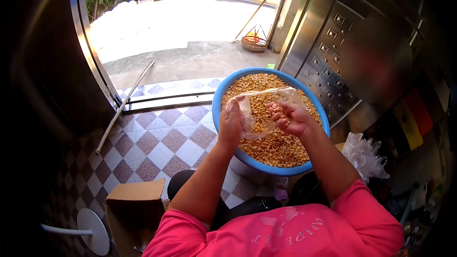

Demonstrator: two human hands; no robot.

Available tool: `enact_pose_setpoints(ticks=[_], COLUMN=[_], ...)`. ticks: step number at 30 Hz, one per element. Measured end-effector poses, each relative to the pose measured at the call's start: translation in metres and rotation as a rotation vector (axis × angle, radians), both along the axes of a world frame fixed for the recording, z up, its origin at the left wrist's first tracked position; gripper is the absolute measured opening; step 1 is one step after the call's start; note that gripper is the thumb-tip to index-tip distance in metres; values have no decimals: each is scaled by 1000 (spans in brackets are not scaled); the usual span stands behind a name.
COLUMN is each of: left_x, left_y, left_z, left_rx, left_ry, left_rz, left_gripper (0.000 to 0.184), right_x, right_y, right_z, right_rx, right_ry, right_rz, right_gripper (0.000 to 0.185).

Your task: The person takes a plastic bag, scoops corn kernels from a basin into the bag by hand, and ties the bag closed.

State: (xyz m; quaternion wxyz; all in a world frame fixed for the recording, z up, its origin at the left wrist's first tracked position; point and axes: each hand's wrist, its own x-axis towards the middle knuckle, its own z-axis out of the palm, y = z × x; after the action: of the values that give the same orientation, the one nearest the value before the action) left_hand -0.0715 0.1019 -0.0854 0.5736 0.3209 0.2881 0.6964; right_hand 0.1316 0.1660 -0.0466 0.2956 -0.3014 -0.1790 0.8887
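A wide blue tub [223, 96] full of yellow-orange corn kernels [273, 154] stands before my knees. Over the kernels, my left hand [232, 123] grips the left side of a clear plastic bag [248, 114], its mouth spread wide. My right hand [291, 118] is at the bag's right side, palm turned up and fingers curled around a few kernels. Whether those fingers also touch the bag's edge I cannot tell.
At lower left sit an open cardboard box [135, 191] and a white round-based stand [94, 231]. Crumpled clear plastic bags [364, 157] lie to the right. A pale pole [124, 107] leans by the doorway; a wicker basket [254, 43] stands outside near the metal door [328, 43].
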Motion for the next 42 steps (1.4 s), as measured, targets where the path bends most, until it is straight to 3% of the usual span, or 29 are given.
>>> enact_pose_setpoints(ticks=[1,3,11,17,19,22,26,29,31,33,35,36,42], left_x=[0,-1,2,0,1,0,1,1,0,0,1,1,3], left_y=[0,0,3,1,1,3,3,3,2,4,3,1,1], left_z=[0,0,-2,-1,-1,-4,-5,-5,-6,-7,-4,-1,2], left_rx=[3,8,-3,23,21,22,23,10,4,2,-1,-8,-14], left_ry=[2,4,25,37,39,28,29,32,38,45,50,63,31], left_rz=[3,-3,16,7,20,11,16,25,23,29,35,37,27], left_gripper=[36,36,36,36,36,36,35,35,35,35,35,35,35], right_x=[-9,-32,-7,-6,-2,0,20,35,42,47,49,49,21], right_y=[-2,-13,14,-2,-8,-19,-36,-52,-63,-74,-82,-82,-93], right_z=[7,26,8,16,14,12,12,6,-4,-8,-13,-16,-28], right_rx=[-1,213,436,610,738,917,975,944,1327,1321,1512,1449,1546], right_ry=[0,-309,-365,-560,-616,-648,-717,-894,-1201,-1294,-1655,-1692,-1734], right_rz=[3,-345,-385,-278,-157,-169,-163,-117,-41,23,128,228,280], right_gripper=[27,27,29,36,32,25,19,16,15,22,29,36,34])
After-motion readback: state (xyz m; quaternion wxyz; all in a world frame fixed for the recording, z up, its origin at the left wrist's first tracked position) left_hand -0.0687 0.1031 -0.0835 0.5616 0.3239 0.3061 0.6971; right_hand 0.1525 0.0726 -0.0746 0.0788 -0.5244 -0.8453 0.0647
